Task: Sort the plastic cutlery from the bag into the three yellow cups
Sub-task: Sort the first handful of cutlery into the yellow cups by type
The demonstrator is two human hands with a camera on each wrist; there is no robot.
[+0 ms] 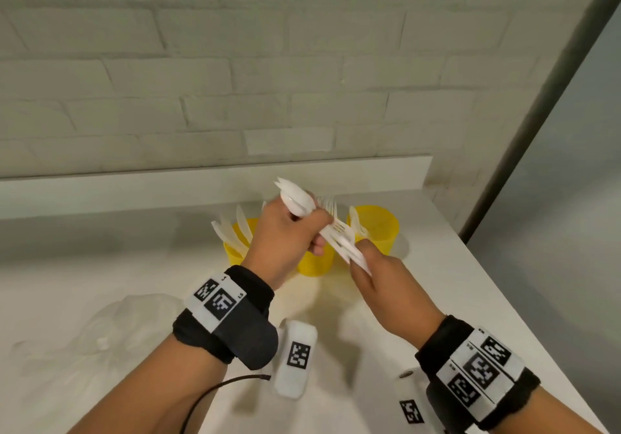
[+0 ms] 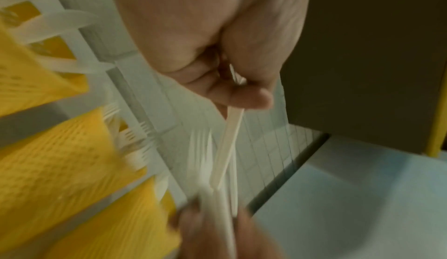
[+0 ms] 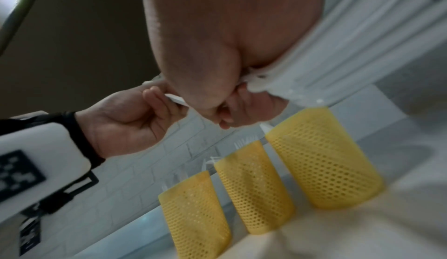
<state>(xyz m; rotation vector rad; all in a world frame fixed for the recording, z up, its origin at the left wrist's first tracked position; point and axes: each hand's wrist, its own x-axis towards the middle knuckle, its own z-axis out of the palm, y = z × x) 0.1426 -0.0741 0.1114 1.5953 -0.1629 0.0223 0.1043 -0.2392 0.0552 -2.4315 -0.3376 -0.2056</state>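
Note:
Both hands are raised over the three yellow mesh cups. My left hand (image 1: pixel 302 232) grips a bundle of white plastic cutlery (image 1: pixel 299 198), spoons and forks fanning out above its fist. My right hand (image 1: pixel 363 258) pinches the handle ends of some of those pieces (image 1: pixel 346 245) just below. The left cup (image 1: pixel 235 252) holds several knives, the middle cup (image 1: pixel 316 265) is mostly hidden behind my left hand, and the right cup (image 1: pixel 383 232) holds a spoon. In the right wrist view the cups (image 3: pixel 254 186) stand in a row below both hands. The left wrist view shows handles (image 2: pixel 227 138) running from my left fist.
A crumpled clear plastic bag (image 1: pixel 111 322) lies on the white table (image 1: pixel 168 265) at the left. A white marker block (image 1: pixel 295 356) sits near the front. The brick wall and a ledge (image 1: pixel 201 188) stand right behind the cups. The table's right edge (image 1: pixel 504 292) is close.

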